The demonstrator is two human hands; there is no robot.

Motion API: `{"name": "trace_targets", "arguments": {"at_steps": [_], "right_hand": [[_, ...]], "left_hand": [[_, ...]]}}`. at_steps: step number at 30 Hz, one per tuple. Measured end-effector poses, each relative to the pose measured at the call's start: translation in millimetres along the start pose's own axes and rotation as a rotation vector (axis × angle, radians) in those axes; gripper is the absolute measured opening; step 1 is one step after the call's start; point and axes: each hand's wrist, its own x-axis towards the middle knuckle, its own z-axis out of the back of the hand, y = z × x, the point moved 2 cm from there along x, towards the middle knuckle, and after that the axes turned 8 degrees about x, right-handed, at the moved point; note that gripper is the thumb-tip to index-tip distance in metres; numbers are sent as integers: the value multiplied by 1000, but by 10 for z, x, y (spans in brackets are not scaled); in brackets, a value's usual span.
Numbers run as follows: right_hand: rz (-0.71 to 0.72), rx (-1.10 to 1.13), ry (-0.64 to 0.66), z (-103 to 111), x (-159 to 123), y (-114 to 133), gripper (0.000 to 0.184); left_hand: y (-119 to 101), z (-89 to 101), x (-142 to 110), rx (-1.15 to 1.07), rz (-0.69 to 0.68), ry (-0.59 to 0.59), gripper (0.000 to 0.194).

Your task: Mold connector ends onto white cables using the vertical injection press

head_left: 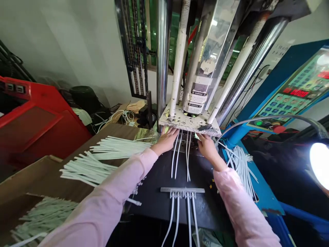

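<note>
Cable strands of white plastic lie in two pairs on the black surface, running from its far edge toward the near edge, between the person's forearms. The left hand sits at the far edge, its fingers close together against the front lip of a pitted, pale mold plate, with a small pale green tab showing at the fingertips. The right hand lies just beside it, its fingers bent toward a second green tab. Whether either hand is clamped on anything cannot be told from this view. Nearer the person, a grey runner bar lies across the middle of the surface, with four more white strands trailing from it past the near edge. Pink sleeves cover both forearms. Off the left edge of the surface, loose bundles of white strands rest on a cardboard box. Off the right edge, another bundle rests on a blue machine ledge. Steel columns rise above the plate, and a control panel stands to the right
</note>
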Motion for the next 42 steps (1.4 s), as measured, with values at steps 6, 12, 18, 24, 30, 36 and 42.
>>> {"name": "trace_targets", "arguments": {"at_steps": [6, 12, 18, 24, 30, 36, 42], "right_hand": [[40, 326, 70, 402, -1793, -12, 56], [-54, 63, 122, 109, -3008, -11, 82], [-230, -193, -61, -130, -3005, 270, 84], [-272, -230, -91, -107, -2974, 345, 86], [-316, -255, -146, -150, -2966, 340, 79], [-311, -237, -158, -149, -2956, 342, 79], [-318, -203, -134, -163, -2961, 338, 81]], "left_hand": [[-103, 193, -1694, -13, 169, -213, 69], [-240, -279, -2896, 90, 318, -102, 105], [-345, -440, -2933, 115, 451, -51, 103], [-384, -450, -2901, 65, 514, -62, 99], [-398, -476, -2879, 57, 556, -86, 95], [-405, -504, -2874, 49, 548, -109, 103], [-387, -454, -2882, 57, 548, -49, 101]]}}
